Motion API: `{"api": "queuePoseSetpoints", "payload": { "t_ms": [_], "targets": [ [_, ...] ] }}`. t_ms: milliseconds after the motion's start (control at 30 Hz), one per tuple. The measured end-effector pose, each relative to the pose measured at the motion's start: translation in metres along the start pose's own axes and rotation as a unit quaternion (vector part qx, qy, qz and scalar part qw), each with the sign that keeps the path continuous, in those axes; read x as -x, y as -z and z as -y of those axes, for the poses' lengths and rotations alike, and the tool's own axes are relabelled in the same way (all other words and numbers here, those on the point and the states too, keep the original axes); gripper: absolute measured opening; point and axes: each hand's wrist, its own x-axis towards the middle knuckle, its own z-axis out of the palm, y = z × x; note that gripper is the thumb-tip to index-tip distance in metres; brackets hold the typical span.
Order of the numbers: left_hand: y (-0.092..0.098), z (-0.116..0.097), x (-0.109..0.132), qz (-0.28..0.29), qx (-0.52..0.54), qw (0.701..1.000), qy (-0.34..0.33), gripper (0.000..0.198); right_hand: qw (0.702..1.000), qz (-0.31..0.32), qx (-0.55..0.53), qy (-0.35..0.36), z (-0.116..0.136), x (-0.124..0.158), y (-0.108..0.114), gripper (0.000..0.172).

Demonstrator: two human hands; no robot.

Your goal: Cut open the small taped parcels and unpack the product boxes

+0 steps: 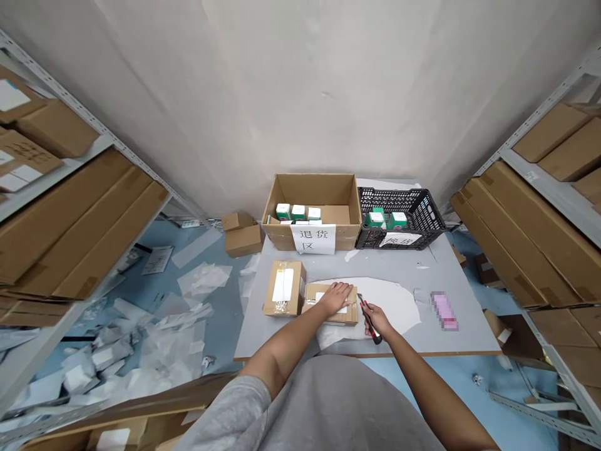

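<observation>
My left hand (337, 297) lies flat on top of a small taped cardboard box (345, 315) that carries a white label. Wrapped in my right hand (377, 318) is a red and black utility knife (370, 322), its tip beside the right end of that box. Just left stands a second taped cardboard box (285, 288) with a white label. Under the box and the knife spreads a white sheet (394, 300), on the grey table (460, 335).
At the back, an open cardboard carton (312, 235) and a black plastic crate (399, 238) hold small green-and-white boxes. A blurred pink item (444, 311) lies at the right. Shelves of cartons flank the table; packing scraps (169, 332) litter the floor at left.
</observation>
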Motion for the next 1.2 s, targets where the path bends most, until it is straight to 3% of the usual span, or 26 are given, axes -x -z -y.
{"api": "queuePoseSetpoints", "payload": {
  "t_ms": [267, 567, 633, 767, 833, 1033, 1200],
  "targets": [
    [-0.014, -0.003, 0.007, 0.001, 0.016, 1.000, -0.018, 0.064, 0.997, 0.055, -0.050, 0.008, -0.032, -0.012, 0.011, 0.052],
    [-0.010, 0.000, 0.009, 0.000, 0.061, 0.998, -0.015, 0.068, 0.993, 0.080, -0.085, 0.031, -0.038, -0.022, 0.005, 0.057],
    [-0.010, -0.001, 0.009, 0.007, 0.069, 0.997, -0.017, 0.079, 0.992, 0.077, -0.089, 0.037, -0.038, -0.023, 0.002, 0.058],
    [-0.011, -0.001, 0.016, 0.039, 0.055, 0.998, -0.018, 0.132, 0.992, 0.073, -0.093, 0.032, -0.034, -0.025, 0.000, 0.052],
    [-0.009, -0.001, 0.023, 0.053, 0.038, 0.998, -0.011, 0.147, 0.993, 0.068, -0.088, 0.023, -0.029, -0.025, 0.000, 0.047],
    [0.001, -0.006, 0.035, 0.101, 0.005, 0.995, 0.022, 0.152, 0.998, 0.050, -0.035, 0.020, -0.021, -0.016, -0.003, 0.051],
    [0.006, -0.008, 0.035, 0.100, 0.017, 0.994, 0.029, 0.149, 0.998, 0.061, -0.020, 0.014, -0.026, 0.000, 0.000, 0.055]
  ]
}}
